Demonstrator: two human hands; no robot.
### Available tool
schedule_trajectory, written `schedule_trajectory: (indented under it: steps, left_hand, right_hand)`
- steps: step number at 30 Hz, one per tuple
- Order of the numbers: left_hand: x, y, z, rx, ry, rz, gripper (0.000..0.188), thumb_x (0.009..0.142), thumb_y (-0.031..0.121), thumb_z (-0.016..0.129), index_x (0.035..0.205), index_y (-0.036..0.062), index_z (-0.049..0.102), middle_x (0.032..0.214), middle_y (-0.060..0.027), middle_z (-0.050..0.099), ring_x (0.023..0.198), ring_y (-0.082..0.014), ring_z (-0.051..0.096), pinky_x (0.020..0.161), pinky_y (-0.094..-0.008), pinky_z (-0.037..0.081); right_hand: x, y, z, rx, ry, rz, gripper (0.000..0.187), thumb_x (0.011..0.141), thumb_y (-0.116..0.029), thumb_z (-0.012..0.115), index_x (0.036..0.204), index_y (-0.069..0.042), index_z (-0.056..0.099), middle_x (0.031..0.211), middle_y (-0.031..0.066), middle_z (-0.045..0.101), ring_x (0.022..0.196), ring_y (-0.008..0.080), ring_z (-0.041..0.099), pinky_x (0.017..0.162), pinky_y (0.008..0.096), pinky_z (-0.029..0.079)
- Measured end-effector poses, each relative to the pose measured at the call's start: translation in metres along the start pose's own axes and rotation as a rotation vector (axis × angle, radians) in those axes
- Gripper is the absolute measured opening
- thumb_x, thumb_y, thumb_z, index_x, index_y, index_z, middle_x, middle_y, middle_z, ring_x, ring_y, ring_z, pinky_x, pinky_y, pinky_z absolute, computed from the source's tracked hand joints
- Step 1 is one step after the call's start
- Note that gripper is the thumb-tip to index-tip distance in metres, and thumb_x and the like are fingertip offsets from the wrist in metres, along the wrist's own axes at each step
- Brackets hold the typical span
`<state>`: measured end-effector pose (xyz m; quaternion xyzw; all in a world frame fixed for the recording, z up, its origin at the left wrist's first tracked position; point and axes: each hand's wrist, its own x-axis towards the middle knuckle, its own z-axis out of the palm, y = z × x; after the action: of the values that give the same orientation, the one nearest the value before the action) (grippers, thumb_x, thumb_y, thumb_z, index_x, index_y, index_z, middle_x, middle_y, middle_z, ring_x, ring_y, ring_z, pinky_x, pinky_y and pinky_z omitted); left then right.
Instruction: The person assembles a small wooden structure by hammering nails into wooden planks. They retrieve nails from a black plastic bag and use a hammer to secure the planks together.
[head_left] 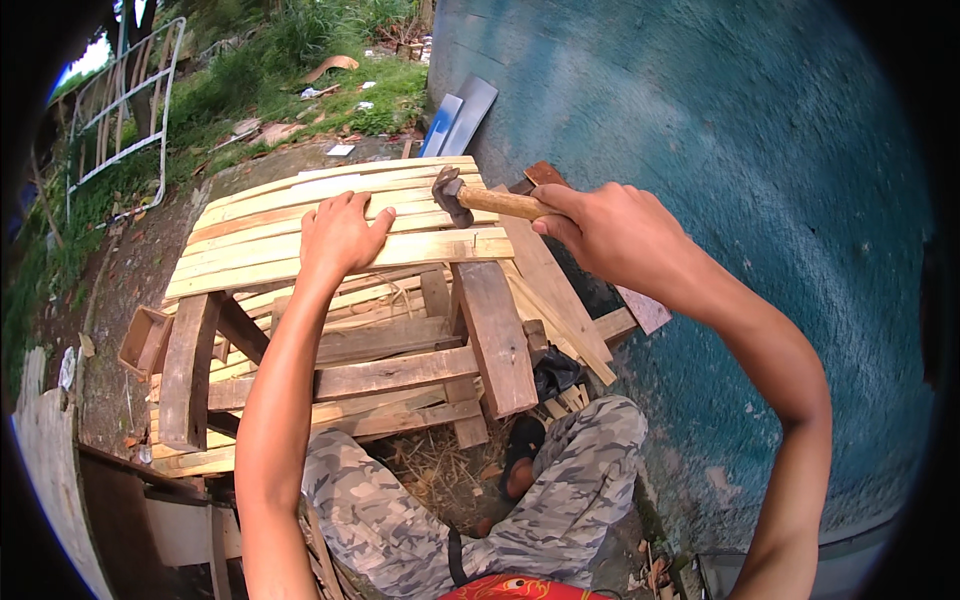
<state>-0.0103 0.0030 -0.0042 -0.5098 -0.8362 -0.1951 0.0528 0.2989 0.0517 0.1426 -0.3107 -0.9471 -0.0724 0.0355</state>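
Note:
My right hand [615, 225] is wrapped round the wooden handle of a hammer [510, 203]. The hammer's dark metal head is over the right end of the slatted top, just behind a nail [475, 239] that stands up from the nearest slat [420, 248]. My left hand [345, 235] lies on the pale wooden slats with its fingers spread, the thumb pointing right. These slats rest side by side on a frame of darker timber, whose right leg [495, 340] and left leg [190, 370] slant down toward me.
Below the frame lies another layer of slats [400, 415]. A small wooden box [147, 340] sits at the left. Loose boards [560, 290] lean at the right beside a teal wall [700, 120]. A white metal frame [120, 110] stands far left, near grass. Straw-like debris lies between my legs.

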Motion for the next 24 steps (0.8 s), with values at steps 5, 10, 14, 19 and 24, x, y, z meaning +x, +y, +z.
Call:
schedule_trajectory:
  steps: [5,10,14,19,24]
  left_hand:
    - [-0.001,0.000,0.001,0.018,0.035,0.016,0.063,0.098,0.057,0.049,0.137,0.0088,0.063,0.141,-0.0140,0.061,0.135,-0.0324,0.051,0.113,-0.0519,0.035]
    - [-0.002,0.002,-0.002,0.028,0.033,0.014,0.062,0.097,0.057,0.051,0.133,0.0079,0.064,0.137,-0.0123,0.063,0.132,-0.0321,0.054,0.111,-0.0504,0.038]
    - [-0.003,0.001,-0.002,-0.045,0.004,0.005,0.065,0.098,0.055,0.049,0.135,0.0047,0.063,0.142,-0.0169,0.059,0.137,-0.0328,0.049,0.114,-0.0540,0.033]
    - [-0.004,0.001,0.000,-0.024,0.064,-0.001,0.066,0.096,0.058,0.050,0.135,0.0065,0.064,0.138,-0.0141,0.063,0.134,-0.0332,0.053,0.114,-0.0513,0.035]
    - [-0.005,0.000,0.002,-0.044,0.075,0.002,0.067,0.097,0.058,0.050,0.136,0.0060,0.063,0.139,-0.0147,0.062,0.135,-0.0324,0.052,0.115,-0.0515,0.034]
  right_hand:
    - [-0.001,0.006,0.013,0.135,0.150,-0.033,0.034,0.104,-0.036,0.058,0.126,-0.011,0.063,0.064,0.0176,0.062,0.059,0.0392,0.063,0.058,0.0483,0.048]
    - [-0.013,0.019,0.023,0.349,-0.025,0.188,0.040,0.102,-0.035,0.061,0.126,-0.002,0.062,0.079,0.0182,0.065,0.070,0.0304,0.066,0.067,0.0434,0.051]
    - [-0.038,0.031,0.040,1.018,-0.114,0.177,0.044,0.102,-0.023,0.063,0.135,0.005,0.055,0.085,0.0050,0.060,0.072,0.0136,0.062,0.069,0.0331,0.055]
    - [-0.069,0.036,0.066,0.919,0.022,0.272,0.047,0.102,-0.017,0.060,0.145,-0.002,0.050,0.098,0.0091,0.069,0.072,0.0152,0.068,0.065,0.0331,0.056]
    - [-0.084,0.032,0.082,0.477,0.080,0.233,0.046,0.104,-0.021,0.058,0.148,-0.013,0.049,0.092,0.0201,0.070,0.077,0.0264,0.072,0.074,0.0415,0.054]
